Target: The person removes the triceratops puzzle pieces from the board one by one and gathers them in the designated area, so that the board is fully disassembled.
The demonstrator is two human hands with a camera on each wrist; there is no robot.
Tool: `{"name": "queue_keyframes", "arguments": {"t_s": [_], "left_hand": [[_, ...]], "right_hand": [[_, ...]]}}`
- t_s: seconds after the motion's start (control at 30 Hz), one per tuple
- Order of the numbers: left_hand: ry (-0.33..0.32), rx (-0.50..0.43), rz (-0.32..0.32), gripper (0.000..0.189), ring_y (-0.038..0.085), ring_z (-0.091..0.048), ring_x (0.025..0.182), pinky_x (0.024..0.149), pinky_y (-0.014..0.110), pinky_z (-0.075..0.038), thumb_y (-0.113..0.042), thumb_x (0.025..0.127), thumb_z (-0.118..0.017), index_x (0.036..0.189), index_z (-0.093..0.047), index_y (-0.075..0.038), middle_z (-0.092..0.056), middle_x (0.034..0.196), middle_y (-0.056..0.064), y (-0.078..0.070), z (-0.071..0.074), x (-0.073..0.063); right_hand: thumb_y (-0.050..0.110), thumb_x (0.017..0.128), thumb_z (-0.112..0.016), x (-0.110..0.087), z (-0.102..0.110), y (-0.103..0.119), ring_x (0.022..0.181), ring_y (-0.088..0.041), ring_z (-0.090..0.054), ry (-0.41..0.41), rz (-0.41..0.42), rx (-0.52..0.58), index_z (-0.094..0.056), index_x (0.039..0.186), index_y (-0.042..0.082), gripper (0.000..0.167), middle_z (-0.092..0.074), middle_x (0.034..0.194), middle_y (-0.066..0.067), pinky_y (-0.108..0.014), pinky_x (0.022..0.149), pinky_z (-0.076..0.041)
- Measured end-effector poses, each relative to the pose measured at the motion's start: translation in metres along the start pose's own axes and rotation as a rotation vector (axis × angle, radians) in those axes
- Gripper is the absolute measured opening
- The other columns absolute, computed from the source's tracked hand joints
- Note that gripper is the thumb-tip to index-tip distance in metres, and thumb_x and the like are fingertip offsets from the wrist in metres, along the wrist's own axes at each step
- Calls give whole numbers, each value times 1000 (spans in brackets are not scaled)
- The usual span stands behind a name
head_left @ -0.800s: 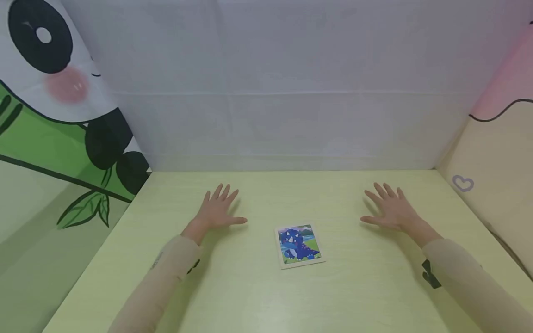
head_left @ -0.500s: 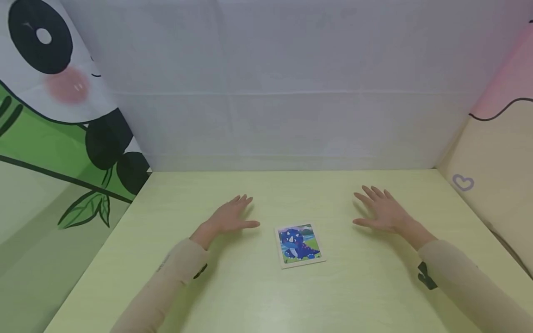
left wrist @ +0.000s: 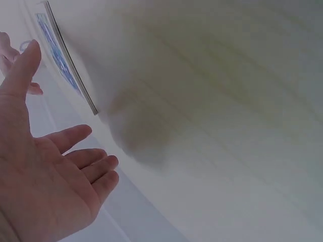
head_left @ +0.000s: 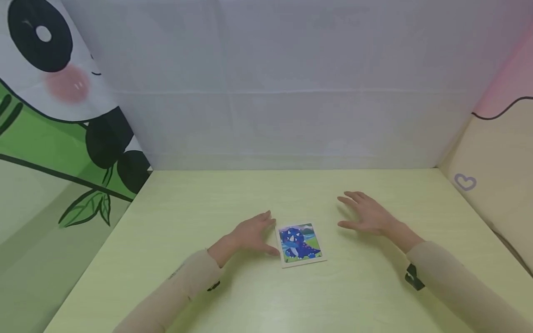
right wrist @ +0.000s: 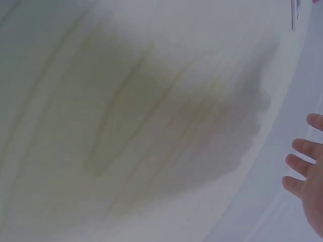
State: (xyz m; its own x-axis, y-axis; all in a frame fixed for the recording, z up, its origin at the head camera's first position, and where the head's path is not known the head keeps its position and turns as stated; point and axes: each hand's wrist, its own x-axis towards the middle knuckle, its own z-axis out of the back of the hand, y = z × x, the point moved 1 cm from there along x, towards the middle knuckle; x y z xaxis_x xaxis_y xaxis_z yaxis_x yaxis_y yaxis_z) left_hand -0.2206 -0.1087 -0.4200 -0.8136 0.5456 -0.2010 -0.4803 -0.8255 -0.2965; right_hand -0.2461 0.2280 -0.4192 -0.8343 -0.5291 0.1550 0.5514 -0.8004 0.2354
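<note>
A flat square picture board [head_left: 300, 245] with a blue dinosaur and a pale border lies on the table. My left hand [head_left: 251, 233] is right at its left side, thumb and fingers apart; whether it touches the edge I cannot tell. In the left wrist view the palm of that left hand [left wrist: 48, 176] faces the camera with nothing in it, near the board's [left wrist: 63, 60] edge. Farther off, to the board's right, my right hand [head_left: 368, 215] hovers with loosely bent fingers and holds nothing. Only part of the right hand [right wrist: 308, 171] shows in the right wrist view.
The pale wooden table [head_left: 266, 300] runs back to a white cloth wall [head_left: 266, 92]. A cartoon-printed panel [head_left: 62, 138] stands on the left, a beige and pink one [head_left: 499, 152] on the right.
My left hand has moved right, up to the board's left side. The right hand has come left toward the board, its fingers less spread. The board has stayed in place.
</note>
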Motion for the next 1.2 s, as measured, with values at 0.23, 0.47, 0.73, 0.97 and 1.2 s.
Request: {"name": "queue_keyframes", "arguments": {"t_s": [0.23, 0.47, 0.73, 0.97, 1.2], "left_hand": [[25, 51, 13, 104, 29, -24, 134, 107, 41, -29, -66, 63, -66, 138, -35, -1, -25, 146, 18, -19, -3, -4], [99, 93, 23, 112, 28, -15, 137, 109, 40, -24, -70, 63, -64, 143, -22, -2, -17, 149, 16, -23, -9, -4], [100, 97, 29, 114, 27, -14, 137, 110, 39, -24, -66, 61, -68, 143, -22, -3, -16, 149, 15, -21, -12, 0], [94, 66, 12, 112, 29, -17, 137, 109, 41, -25, -65, 61, -69, 141, -25, -1, -19, 148, 17, -22, -8, -3], [100, 65, 15, 111, 28, -15, 137, 109, 40, -24, -63, 62, -70, 142, -23, -2, -18, 149, 16, -20, -8, -2]], "right_hand": [[56, 79, -59, 9, -12, 20, 122, -38, -38, 34, 9, 50, -45, 132, 8, 73, -42, 134, -19, -57, 97, -35], [41, 78, -67, 19, -20, 39, 120, -35, -41, 53, 26, 97, -51, 126, 6, 61, -48, 128, -17, -51, 98, -37], [28, 79, -70, 35, -31, 66, 106, -28, -52, 100, 49, 231, -60, 114, 4, 44, -59, 112, -11, -44, 90, -46], [18, 79, -70, 47, -41, 83, 83, -14, -55, 134, 28, 333, -63, 107, 4, 32, -60, 90, -1, -28, 73, -49], [19, 79, -71, 59, -51, 96, 75, -8, -51, 129, 43, 370, -64, 101, 7, 26, -58, 84, 4, -22, 67, -48]]}}
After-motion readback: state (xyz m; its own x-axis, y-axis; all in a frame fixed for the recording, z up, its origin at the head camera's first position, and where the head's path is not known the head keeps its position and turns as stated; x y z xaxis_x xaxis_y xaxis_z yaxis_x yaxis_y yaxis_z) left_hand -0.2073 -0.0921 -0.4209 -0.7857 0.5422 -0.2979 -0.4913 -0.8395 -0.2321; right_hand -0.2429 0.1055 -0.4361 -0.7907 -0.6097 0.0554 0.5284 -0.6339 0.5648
